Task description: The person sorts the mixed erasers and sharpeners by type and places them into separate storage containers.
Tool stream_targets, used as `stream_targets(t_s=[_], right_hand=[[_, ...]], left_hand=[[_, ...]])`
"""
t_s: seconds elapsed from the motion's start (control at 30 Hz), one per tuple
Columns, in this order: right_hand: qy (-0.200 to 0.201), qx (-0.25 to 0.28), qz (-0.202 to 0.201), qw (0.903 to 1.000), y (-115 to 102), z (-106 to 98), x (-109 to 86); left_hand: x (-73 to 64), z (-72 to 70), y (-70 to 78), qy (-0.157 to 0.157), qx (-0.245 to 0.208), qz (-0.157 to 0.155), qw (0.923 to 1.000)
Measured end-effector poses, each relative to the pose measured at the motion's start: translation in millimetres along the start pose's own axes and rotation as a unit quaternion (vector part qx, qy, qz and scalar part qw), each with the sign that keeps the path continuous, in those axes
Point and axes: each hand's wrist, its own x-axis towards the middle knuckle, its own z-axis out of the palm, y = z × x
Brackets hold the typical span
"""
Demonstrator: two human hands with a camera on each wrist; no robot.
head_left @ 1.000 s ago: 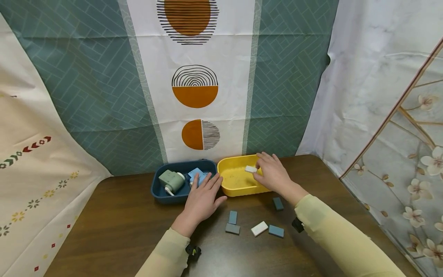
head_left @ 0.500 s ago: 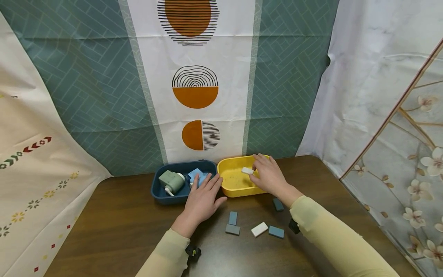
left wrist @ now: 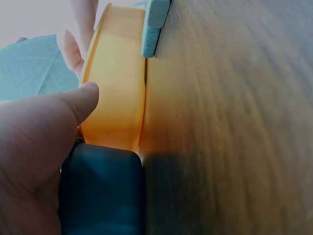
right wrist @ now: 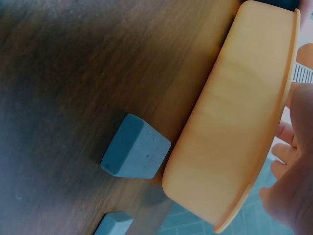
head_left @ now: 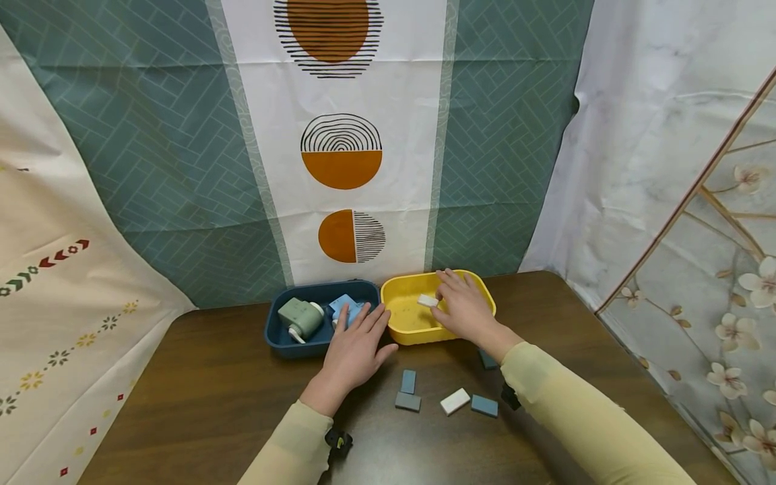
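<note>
My right hand (head_left: pixel 467 308) pinches a small white rectangular block (head_left: pixel 427 300) between thumb and fingertips, over the inside of the yellow tray (head_left: pixel 418 337). My left hand (head_left: pixel 354 347) lies with fairly straight fingers over the right front part of the dark blue tray (head_left: pixel 291 350), fingertips near where the two trays meet. In the left wrist view its thumb (left wrist: pixel 87 100) overlaps the yellow tray's wall. The blue tray holds a boxy green item (head_left: pixel 298 316) with white parts and a light blue one (head_left: pixel 343 304), partly hidden by the left fingers.
On the wooden table (head_left: pixel 200 397) before the trays lie a blue-grey block (head_left: pixel 409 381), a grey block (head_left: pixel 407 401), a white block (head_left: pixel 455 401) and a blue block (head_left: pixel 484 405). Another dark block (head_left: pixel 487 359) is partly under the right forearm. A patterned curtain (head_left: pixel 182 168) hangs behind.
My right hand has moved left with the white block, further over the yellow tray; the tray's right end now shows. The left hand has stayed in place.
</note>
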Motion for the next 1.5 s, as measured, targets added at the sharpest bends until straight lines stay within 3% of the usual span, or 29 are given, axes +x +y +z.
stream_targets(t_s=[1.5], right_hand=[[-0.026,0.043,0.022,0.9985,2,12,4.1]], left_hand=[[1.1,-0.4,1.2,0.003,-0.008,-0.002,1.0000]])
